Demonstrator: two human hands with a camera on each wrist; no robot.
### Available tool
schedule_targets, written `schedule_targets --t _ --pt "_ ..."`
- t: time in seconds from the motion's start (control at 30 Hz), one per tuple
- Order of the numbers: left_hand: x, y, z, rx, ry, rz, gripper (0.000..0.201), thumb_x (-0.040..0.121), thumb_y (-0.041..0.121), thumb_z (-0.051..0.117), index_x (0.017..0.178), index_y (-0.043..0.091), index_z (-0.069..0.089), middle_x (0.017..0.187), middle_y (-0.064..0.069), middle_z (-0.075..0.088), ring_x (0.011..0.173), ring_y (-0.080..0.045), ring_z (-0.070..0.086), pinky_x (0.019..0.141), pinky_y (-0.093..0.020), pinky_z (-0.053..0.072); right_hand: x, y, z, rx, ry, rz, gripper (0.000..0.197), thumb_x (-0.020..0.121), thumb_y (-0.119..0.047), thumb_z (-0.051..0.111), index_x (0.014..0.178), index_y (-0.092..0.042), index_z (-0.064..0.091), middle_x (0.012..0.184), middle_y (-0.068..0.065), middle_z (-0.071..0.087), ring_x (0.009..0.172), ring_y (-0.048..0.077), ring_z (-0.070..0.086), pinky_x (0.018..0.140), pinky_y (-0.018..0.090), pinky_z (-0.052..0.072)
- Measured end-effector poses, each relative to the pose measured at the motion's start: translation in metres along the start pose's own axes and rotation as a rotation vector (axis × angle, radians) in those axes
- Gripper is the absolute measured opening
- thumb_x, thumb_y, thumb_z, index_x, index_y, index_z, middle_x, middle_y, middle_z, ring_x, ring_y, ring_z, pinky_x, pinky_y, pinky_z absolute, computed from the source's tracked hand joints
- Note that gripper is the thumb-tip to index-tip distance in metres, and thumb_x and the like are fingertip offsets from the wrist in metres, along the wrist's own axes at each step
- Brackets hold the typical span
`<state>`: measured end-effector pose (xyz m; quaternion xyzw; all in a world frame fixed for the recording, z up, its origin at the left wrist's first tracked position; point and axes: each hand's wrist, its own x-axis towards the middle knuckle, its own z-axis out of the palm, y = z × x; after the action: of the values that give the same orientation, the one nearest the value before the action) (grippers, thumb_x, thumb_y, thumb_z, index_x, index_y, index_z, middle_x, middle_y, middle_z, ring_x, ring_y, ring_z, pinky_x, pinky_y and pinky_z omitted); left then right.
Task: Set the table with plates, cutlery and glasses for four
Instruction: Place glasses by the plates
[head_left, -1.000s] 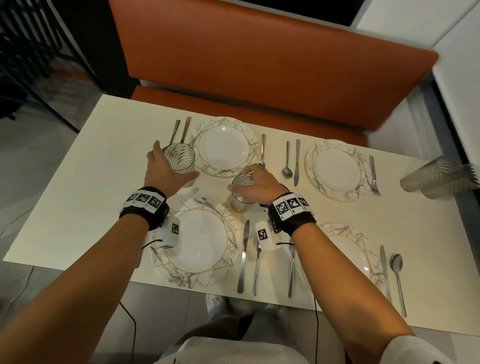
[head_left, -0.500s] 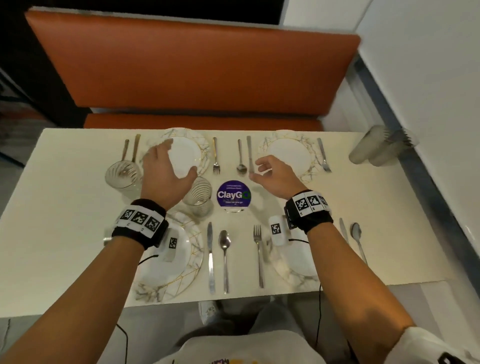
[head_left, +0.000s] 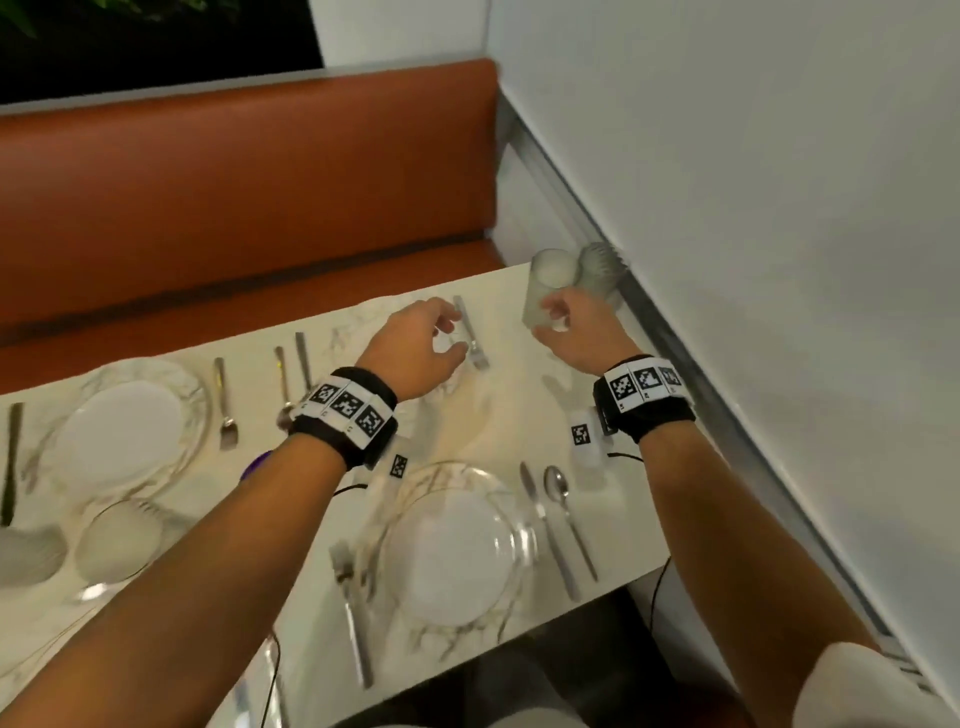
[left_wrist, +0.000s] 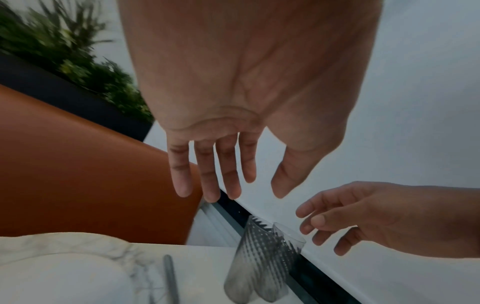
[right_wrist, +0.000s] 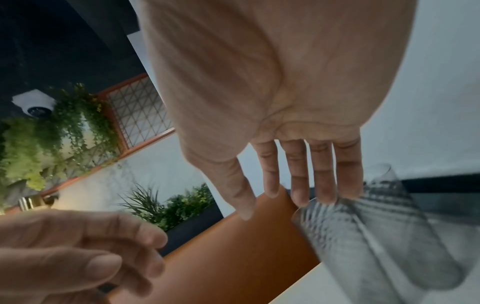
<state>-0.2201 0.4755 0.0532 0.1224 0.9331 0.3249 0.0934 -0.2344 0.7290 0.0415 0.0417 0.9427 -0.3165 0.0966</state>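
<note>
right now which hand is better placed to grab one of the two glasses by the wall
Right. The right hand is open with its fingers almost at the glasses; the left hand hovers further off, above the far plate.

White plates (head_left: 451, 556) veined in grey marble with thin gold lines sit on my cream counter (head_left: 498, 415), flanked by silver cutlery (head_left: 558, 525). Clear ribbed glasses (head_left: 553, 291) stand at the far right corner. Behind runs a burnt-orange bench (head_left: 249, 197); black-and-white checkered bands (head_left: 345, 405) wrap my wrists.
</note>
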Motion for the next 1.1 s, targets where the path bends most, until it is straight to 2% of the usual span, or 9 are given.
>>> schedule_targets --t 0.07,0.17,0.3,0.5,0.6,0.77,0.87,1.0,1.1 --pt "0.045 0.022 0.02 0.017 -0.016 0.003 0.046 0.093 0.035 0.072 0.134 0.02 0.059 0.124 0.001 0.063 0.111 -0.017 0.06 0.092 -0.032 0.048 0.028 0.02 -0.028 -0.083 0.045 0.009 0.05 0.085 -0.029 0.075 0.13 -0.013 0.06 0.125 0.008 0.062 0.116 0.026 0.058 0.101 0.038 0.048" --pt "0.102 0.053 0.046 0.06 -0.041 0.01 0.054 0.091 0.036 0.074 0.138 0.017 0.055 0.131 -0.003 0.058 0.117 -0.019 0.057 0.093 -0.031 0.046 0.067 0.056 -0.054 -0.247 0.079 -0.024 0.058 0.078 -0.029 0.077 0.13 -0.013 0.057 0.133 0.013 0.056 0.124 0.034 0.05 0.106 0.036 0.038" --pt "0.163 0.073 0.075 0.12 -0.063 0.011 0.074 0.085 0.039 0.078 0.148 0.015 0.047 0.146 -0.011 0.049 0.134 -0.03 0.05 0.11 -0.044 0.045 0.111 0.082 -0.073 -0.338 0.043 -0.043 0.071 0.082 -0.03 0.072 0.145 -0.014 0.043 0.144 0.014 0.045 0.132 0.038 0.038 0.106 0.049 0.039" --pt "0.214 0.087 0.109 0.228 -0.2 -0.032 0.115 0.078 0.046 0.085 0.164 0.014 0.015 0.171 -0.01 0.017 0.156 -0.034 0.02 0.125 -0.049 0.027 0.153 0.102 -0.073 -0.473 -0.112 -0.031 0.104 0.079 -0.037 0.079 0.159 -0.016 0.015 0.165 0.01 0.018 0.15 0.036 0.019 0.114 0.057 0.03" --pt "0.223 0.085 0.122 0.29 -0.274 -0.06 0.123 0.078 0.046 0.086 0.165 0.015 0.005 0.174 -0.008 0.005 0.159 -0.033 0.009 0.126 -0.053 0.022 0.162 0.107 -0.069 -0.495 -0.14 -0.026 0.109 0.077 -0.037 0.081 0.159 -0.017 0.013 0.165 0.009 0.019 0.149 0.036 0.021 0.114 0.057 0.03" --pt "0.222 0.084 0.129 0.231 -0.164 -0.034 0.097 0.09 0.028 0.077 0.164 0.013 0.016 0.17 -0.009 0.023 0.151 -0.035 0.031 0.118 -0.048 0.037 0.164 0.11 -0.067 -0.47 -0.121 -0.023 0.093 0.08 -0.027 0.079 0.155 -0.014 0.025 0.158 0.01 0.034 0.137 0.037 0.04 0.107 0.052 0.037" --pt "0.213 0.083 0.125 0.179 -0.113 -0.053 0.102 0.085 0.029 0.082 0.163 0.013 0.019 0.163 -0.011 0.035 0.146 -0.033 0.038 0.114 -0.046 0.04 0.159 0.109 -0.068 -0.45 -0.119 -0.024 0.092 0.08 -0.027 0.079 0.155 -0.014 0.026 0.155 0.011 0.036 0.137 0.035 0.04 0.108 0.053 0.037" --pt "0.189 0.073 0.112 0.066 -0.03 -0.085 0.105 0.079 0.033 0.087 0.161 0.013 0.025 0.157 -0.008 0.041 0.143 -0.029 0.041 0.116 -0.045 0.04 0.143 0.103 -0.066 -0.381 -0.068 -0.034 0.092 0.078 -0.027 0.081 0.153 -0.013 0.03 0.152 0.013 0.037 0.137 0.036 0.039 0.11 0.053 0.037" --pt "0.161 0.06 0.095 -0.043 0.081 -0.126 0.101 0.076 0.032 0.089 0.157 0.012 0.031 0.15 -0.006 0.043 0.137 -0.022 0.045 0.113 -0.033 0.038 0.126 0.092 -0.059 -0.292 -0.039 -0.044 0.095 0.075 -0.029 0.082 0.153 -0.013 0.031 0.151 0.013 0.038 0.137 0.036 0.038 0.111 0.05 0.038"
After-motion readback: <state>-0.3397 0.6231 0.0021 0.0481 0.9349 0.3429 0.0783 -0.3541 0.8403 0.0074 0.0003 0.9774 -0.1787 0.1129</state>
